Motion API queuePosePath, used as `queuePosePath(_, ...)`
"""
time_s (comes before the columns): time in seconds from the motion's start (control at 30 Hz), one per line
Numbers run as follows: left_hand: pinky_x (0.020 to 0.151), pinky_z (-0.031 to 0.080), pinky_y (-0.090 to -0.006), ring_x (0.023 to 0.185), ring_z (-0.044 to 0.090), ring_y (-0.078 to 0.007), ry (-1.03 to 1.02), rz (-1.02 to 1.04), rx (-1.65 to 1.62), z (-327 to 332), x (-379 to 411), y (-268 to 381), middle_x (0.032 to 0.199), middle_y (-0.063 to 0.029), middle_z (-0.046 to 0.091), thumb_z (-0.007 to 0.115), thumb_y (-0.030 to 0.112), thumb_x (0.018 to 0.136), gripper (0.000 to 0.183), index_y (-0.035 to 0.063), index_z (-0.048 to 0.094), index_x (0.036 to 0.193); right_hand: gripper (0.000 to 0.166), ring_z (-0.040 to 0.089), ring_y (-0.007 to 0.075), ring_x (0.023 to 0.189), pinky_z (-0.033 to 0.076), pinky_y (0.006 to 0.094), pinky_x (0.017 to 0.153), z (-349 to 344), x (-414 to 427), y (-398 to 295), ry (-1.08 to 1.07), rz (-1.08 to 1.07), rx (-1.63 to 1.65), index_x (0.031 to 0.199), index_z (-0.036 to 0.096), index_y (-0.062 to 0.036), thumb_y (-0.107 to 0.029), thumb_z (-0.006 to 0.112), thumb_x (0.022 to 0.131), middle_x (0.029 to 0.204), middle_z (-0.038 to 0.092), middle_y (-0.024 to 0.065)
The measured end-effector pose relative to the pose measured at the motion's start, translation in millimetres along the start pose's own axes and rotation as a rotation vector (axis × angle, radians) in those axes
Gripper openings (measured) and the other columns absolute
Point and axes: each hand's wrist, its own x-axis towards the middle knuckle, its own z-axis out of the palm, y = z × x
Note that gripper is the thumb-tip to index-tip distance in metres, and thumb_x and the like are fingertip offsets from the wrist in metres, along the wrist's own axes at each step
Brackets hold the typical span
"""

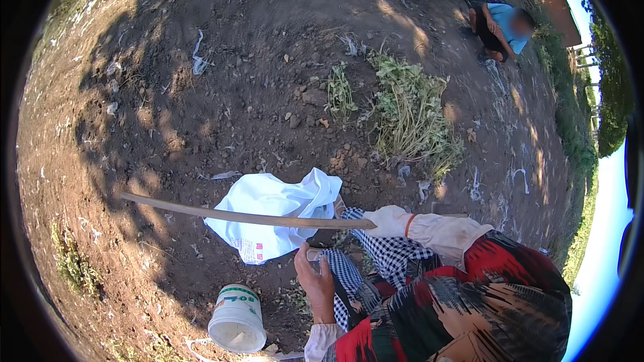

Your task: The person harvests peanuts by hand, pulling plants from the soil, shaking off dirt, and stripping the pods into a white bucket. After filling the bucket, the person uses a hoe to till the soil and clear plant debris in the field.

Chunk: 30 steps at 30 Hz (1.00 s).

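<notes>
My right hand, in a pale glove with an orange band at the cuff, is closed around a long wooden pole. The pole reaches far to the left above the ground and looks bent. Under it, by my feet, lies a crumpled white plastic sack with red print on one corner. My bare left hand is empty, fingers apart, just below the sack's right end. A white plastic bucket with green print rests tipped over on the soil, left of my left hand. The pole's end beyond my glove is hidden.
Pulled leafy plants lie in a heap on the soil, a smaller bunch beside them. A person in a light blue shirt crouches at upper right. Plastic film scraps and clods are scattered about. A flat dark piece shows behind my right sleeve.
</notes>
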Motion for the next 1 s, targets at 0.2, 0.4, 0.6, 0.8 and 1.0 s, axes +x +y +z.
queuePosePath(0.2, 0.092, 0.04, -0.0429, 0.103, 0.054, -0.0324, -0.289, 0.245, 0.338, -46, -19, 34, 0.111, -0.0135, 0.057, 0.076, 0.012, 0.066, 0.056, 0.0043, 0.053, 0.116, 0.032, 0.064, 0.0344, 0.076, 0.05, 0.0452, 0.068, -6, -41, -13, -0.078, -0.297, -0.199, 0.099, 0.06, -0.0146, -0.04, 0.059, 0.079, 0.081, 0.065, 0.0128)
queuePosePath(0.4, 0.068, 0.046, -0.0466, 0.076, 0.061, -0.0338, -0.331, -0.021, 0.632, -79, -112, -7, 0.081, -0.013, 0.061, 0.066, 0.014, 0.07, 0.027, 0.0067, 0.056, 0.094, 0.029, 0.066, 0.0322, 0.078, 0.05, 0.0451, 0.066, -29, -48, -37, -0.116, -0.566, -0.48, 0.098, 0.061, -0.0173, -0.039, 0.064, 0.079, 0.082, 0.066, 0.0107)
queuePosePath(0.6, 0.069, 0.05, -0.0479, 0.077, 0.063, -0.0394, -0.42, -0.462, 0.381, -94, -227, -9, 0.082, -0.0192, 0.065, 0.072, 0.031, 0.072, 0.036, 0.007, 0.056, 0.094, 0.025, 0.066, 0.0283, 0.084, 0.05, 0.0438, 0.072, -55, -6, -100, -0.153, -0.77, -0.943, 0.094, 0.062, -0.0154, -0.032, 0.066, 0.075, 0.085, 0.066, 0.0074)
queuePosePath(0.8, 0.069, 0.048, -0.0451, 0.077, 0.062, -0.0391, -0.156, -0.561, -0.087, -83, -278, 27, 0.079, -0.0225, 0.063, 0.07, 0.027, 0.074, 0.041, 0.0036, 0.053, 0.103, 0.004, 0.061, 0.0242, 0.089, 0.046, 0.0401, 0.083, -70, 27, -208, 0.257, -1.188, -1.095, 0.079, 0.065, -0.0158, -0.017, 0.063, 0.075, 0.082, 0.063, 0.004)
queuePosePath(1.0, 0.072, 0.048, -0.0466, 0.083, 0.062, -0.04, 0.07, -0.724, -0.138, -119, -311, 62, 0.085, -0.0226, 0.063, 0.068, 0.022, 0.076, 0.045, 0.0059, 0.046, 0.111, 0.023, 0.053, 0.029, 0.111, 0.043, 0.0408, 0.092, -21, 35, -319, 0.689, -1.242, -0.674, 0.096, 0.063, -0.014, -0.014, 0.066, 0.074, 0.106, 0.058, 0.0118)
